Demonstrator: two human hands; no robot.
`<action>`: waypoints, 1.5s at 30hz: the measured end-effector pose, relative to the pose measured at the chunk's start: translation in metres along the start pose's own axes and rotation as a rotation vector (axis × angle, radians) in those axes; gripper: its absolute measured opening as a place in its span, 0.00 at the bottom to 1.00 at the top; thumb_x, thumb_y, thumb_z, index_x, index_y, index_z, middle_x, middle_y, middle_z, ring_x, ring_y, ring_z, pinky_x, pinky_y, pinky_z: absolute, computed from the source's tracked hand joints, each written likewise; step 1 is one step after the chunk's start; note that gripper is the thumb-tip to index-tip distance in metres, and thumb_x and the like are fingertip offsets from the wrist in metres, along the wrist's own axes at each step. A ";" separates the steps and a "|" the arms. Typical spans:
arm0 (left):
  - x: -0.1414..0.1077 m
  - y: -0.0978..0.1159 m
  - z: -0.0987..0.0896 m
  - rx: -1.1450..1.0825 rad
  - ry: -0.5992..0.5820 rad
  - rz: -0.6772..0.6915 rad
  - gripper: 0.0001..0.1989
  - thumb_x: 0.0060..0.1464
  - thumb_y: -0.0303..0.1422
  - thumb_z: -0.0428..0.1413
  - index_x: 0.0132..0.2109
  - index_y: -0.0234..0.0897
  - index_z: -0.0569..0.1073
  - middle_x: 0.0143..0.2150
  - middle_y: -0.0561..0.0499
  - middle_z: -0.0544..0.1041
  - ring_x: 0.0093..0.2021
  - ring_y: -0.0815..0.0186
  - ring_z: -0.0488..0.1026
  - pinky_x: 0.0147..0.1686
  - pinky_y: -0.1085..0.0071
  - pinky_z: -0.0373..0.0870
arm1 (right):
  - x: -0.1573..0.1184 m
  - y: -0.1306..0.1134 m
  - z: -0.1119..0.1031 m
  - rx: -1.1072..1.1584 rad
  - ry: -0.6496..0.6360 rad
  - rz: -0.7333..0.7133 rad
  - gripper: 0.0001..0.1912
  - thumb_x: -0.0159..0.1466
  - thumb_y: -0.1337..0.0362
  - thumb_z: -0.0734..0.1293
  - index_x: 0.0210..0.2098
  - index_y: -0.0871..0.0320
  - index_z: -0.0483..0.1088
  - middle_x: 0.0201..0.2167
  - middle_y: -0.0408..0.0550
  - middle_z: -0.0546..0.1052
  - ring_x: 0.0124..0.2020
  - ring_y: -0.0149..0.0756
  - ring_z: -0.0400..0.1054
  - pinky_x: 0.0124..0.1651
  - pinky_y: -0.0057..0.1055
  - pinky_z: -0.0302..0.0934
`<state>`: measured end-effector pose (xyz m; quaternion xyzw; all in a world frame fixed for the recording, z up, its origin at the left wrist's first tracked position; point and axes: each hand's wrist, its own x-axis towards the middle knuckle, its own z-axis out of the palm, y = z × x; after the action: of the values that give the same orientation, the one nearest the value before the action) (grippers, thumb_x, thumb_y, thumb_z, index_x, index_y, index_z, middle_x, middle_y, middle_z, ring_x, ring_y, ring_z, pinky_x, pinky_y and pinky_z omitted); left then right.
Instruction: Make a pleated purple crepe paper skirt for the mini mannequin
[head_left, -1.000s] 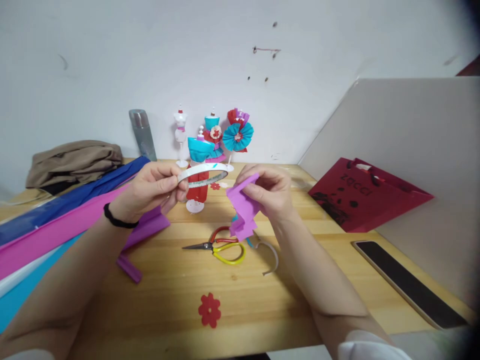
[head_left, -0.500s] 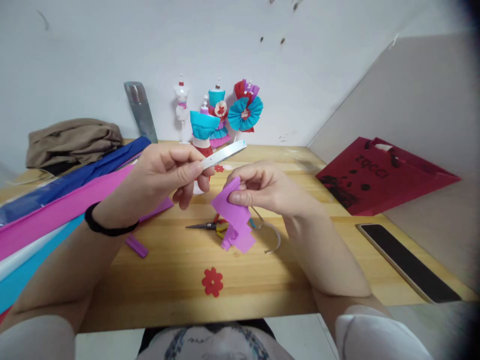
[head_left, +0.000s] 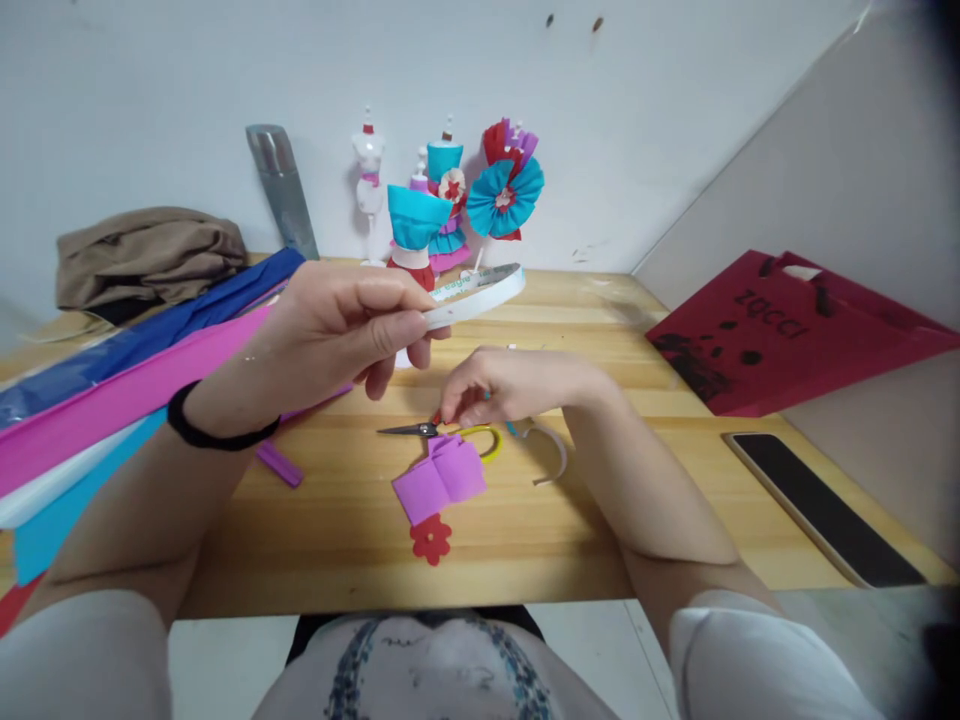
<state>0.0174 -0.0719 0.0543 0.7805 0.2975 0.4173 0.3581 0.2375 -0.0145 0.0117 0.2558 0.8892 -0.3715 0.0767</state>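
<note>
Between the thumb and fingers of my left hand [head_left: 367,325] is a roll of white tape [head_left: 484,300], held up over the table. My right hand [head_left: 499,385] is just above the scissors [head_left: 491,440], its fingers bent and close together; whether they grip anything is hidden. Purple crepe paper [head_left: 442,477] lies below the scissors' blades, its lower corner over the edge of a red paper flower [head_left: 431,540]. A curved pale strip [head_left: 559,455] rests right of the scissors' yellow handle.
Small mannequins [head_left: 420,215] in blue, red and purple paper stand at the back. Crepe rolls [head_left: 150,375], a brown cloth [head_left: 150,250] and a bottle [head_left: 283,190] are left. A red bag [head_left: 787,340] and phone [head_left: 825,505] are right.
The purple paper has left my right hand and now lies on the table by the red flower. My right hand has lowered towards the scissors. The camera view has shifted slightly.
</note>
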 end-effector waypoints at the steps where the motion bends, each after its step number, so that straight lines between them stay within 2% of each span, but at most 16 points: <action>1: 0.001 0.000 0.001 0.018 -0.004 -0.027 0.15 0.62 0.40 0.60 0.31 0.34 0.77 0.27 0.52 0.77 0.16 0.76 0.68 0.15 0.79 0.62 | 0.003 0.002 0.000 -0.034 -0.054 0.045 0.09 0.61 0.71 0.71 0.40 0.63 0.80 0.33 0.46 0.81 0.30 0.30 0.71 0.35 0.26 0.60; 5: 0.001 -0.002 0.003 0.062 -0.035 -0.071 0.17 0.62 0.39 0.59 0.28 0.34 0.75 0.26 0.53 0.74 0.17 0.76 0.67 0.16 0.79 0.60 | 0.019 0.007 0.006 -0.135 -0.189 0.156 0.13 0.55 0.75 0.72 0.40 0.63 0.81 0.31 0.44 0.81 0.30 0.30 0.70 0.35 0.26 0.58; 9: 0.001 -0.002 0.003 0.039 -0.073 -0.099 0.13 0.62 0.33 0.56 0.29 0.34 0.75 0.27 0.53 0.74 0.17 0.76 0.67 0.17 0.78 0.61 | 0.032 0.006 0.014 -0.143 -0.283 0.165 0.09 0.50 0.78 0.73 0.31 0.63 0.79 0.24 0.39 0.75 0.27 0.28 0.65 0.33 0.26 0.56; 13: 0.003 -0.003 0.001 -0.002 -0.086 -0.072 0.11 0.61 0.33 0.56 0.30 0.35 0.75 0.26 0.54 0.74 0.17 0.75 0.68 0.16 0.78 0.62 | 0.037 0.003 0.019 -0.208 -0.294 0.176 0.06 0.49 0.78 0.72 0.22 0.62 0.75 0.18 0.38 0.68 0.24 0.28 0.60 0.31 0.29 0.53; 16: 0.004 -0.003 0.001 0.021 -0.110 -0.056 0.12 0.62 0.33 0.55 0.30 0.35 0.75 0.27 0.54 0.75 0.18 0.75 0.68 0.17 0.78 0.62 | 0.035 0.002 0.019 -0.201 -0.292 0.167 0.06 0.50 0.78 0.71 0.22 0.62 0.74 0.18 0.38 0.68 0.25 0.29 0.60 0.32 0.29 0.52; 19: 0.005 -0.004 0.002 0.054 -0.107 -0.069 0.12 0.62 0.34 0.55 0.30 0.35 0.75 0.26 0.54 0.75 0.17 0.75 0.67 0.18 0.77 0.60 | 0.031 0.005 0.016 -0.130 -0.283 0.128 0.06 0.52 0.77 0.70 0.25 0.63 0.76 0.20 0.38 0.71 0.25 0.28 0.62 0.32 0.29 0.53; 21: 0.005 -0.006 0.002 0.057 -0.103 -0.082 0.12 0.62 0.34 0.56 0.30 0.36 0.75 0.25 0.53 0.74 0.17 0.75 0.67 0.18 0.77 0.60 | 0.029 0.007 0.016 -0.075 -0.252 0.078 0.06 0.53 0.76 0.70 0.31 0.63 0.77 0.22 0.38 0.73 0.26 0.28 0.64 0.32 0.27 0.54; 23: 0.005 -0.010 0.001 0.053 -0.133 -0.066 0.12 0.61 0.34 0.57 0.29 0.36 0.75 0.26 0.53 0.75 0.17 0.74 0.67 0.17 0.78 0.61 | 0.029 0.009 0.017 -0.042 -0.228 0.023 0.12 0.54 0.74 0.72 0.39 0.64 0.78 0.25 0.39 0.74 0.27 0.28 0.65 0.33 0.26 0.56; 25: 0.004 -0.015 0.000 0.061 -0.190 -0.044 0.11 0.62 0.33 0.56 0.30 0.35 0.75 0.26 0.52 0.75 0.18 0.74 0.68 0.17 0.79 0.62 | 0.032 0.009 0.019 -0.051 -0.244 -0.017 0.14 0.55 0.73 0.73 0.43 0.66 0.78 0.26 0.39 0.74 0.27 0.27 0.65 0.33 0.26 0.57; 29: 0.004 -0.023 0.003 0.094 -0.291 -0.015 0.09 0.63 0.31 0.54 0.34 0.34 0.76 0.23 0.54 0.73 0.18 0.74 0.68 0.18 0.80 0.62 | 0.038 0.012 0.024 -0.129 -0.303 -0.036 0.05 0.57 0.75 0.73 0.34 0.65 0.79 0.22 0.37 0.71 0.25 0.25 0.62 0.32 0.25 0.55; 32: 0.004 -0.028 0.006 0.108 -0.317 0.031 0.11 0.63 0.33 0.54 0.34 0.35 0.76 0.20 0.55 0.71 0.18 0.74 0.68 0.18 0.80 0.61 | 0.039 0.015 0.026 -0.054 -0.291 -0.052 0.01 0.58 0.73 0.73 0.31 0.64 0.78 0.20 0.35 0.70 0.23 0.24 0.60 0.31 0.25 0.54; 36: 0.003 -0.031 0.008 0.080 -0.284 0.025 0.11 0.64 0.35 0.54 0.35 0.34 0.76 0.20 0.54 0.73 0.18 0.73 0.68 0.18 0.79 0.61 | 0.035 0.019 0.027 0.227 -0.316 -0.172 0.09 0.59 0.64 0.76 0.29 0.63 0.75 0.21 0.37 0.72 0.24 0.24 0.63 0.30 0.23 0.56; 39: 0.002 -0.028 0.007 0.013 -0.246 -0.034 0.13 0.65 0.37 0.53 0.34 0.35 0.74 0.22 0.53 0.74 0.18 0.73 0.69 0.17 0.79 0.61 | 0.032 0.015 0.025 0.302 -0.270 -0.270 0.16 0.60 0.55 0.75 0.28 0.62 0.74 0.22 0.39 0.72 0.23 0.25 0.63 0.29 0.23 0.56; 42: 0.002 -0.022 0.006 -0.020 -0.187 -0.066 0.16 0.67 0.38 0.52 0.33 0.35 0.73 0.21 0.55 0.72 0.18 0.73 0.69 0.18 0.79 0.62 | 0.026 0.006 0.021 0.265 -0.123 -0.336 0.19 0.62 0.51 0.73 0.27 0.62 0.74 0.23 0.40 0.71 0.25 0.26 0.63 0.30 0.25 0.56; 45: 0.001 -0.017 0.008 0.055 -0.070 0.013 0.16 0.67 0.39 0.52 0.32 0.35 0.72 0.23 0.54 0.72 0.21 0.72 0.69 0.21 0.76 0.64 | 0.018 -0.003 0.017 0.256 0.039 -0.388 0.20 0.62 0.50 0.73 0.27 0.62 0.74 0.27 0.44 0.74 0.29 0.29 0.66 0.35 0.27 0.60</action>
<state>0.0223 -0.0635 0.0378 0.8062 0.2909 0.3836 0.3438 0.2201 -0.0206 -0.0043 0.0950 0.8686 -0.4840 -0.0465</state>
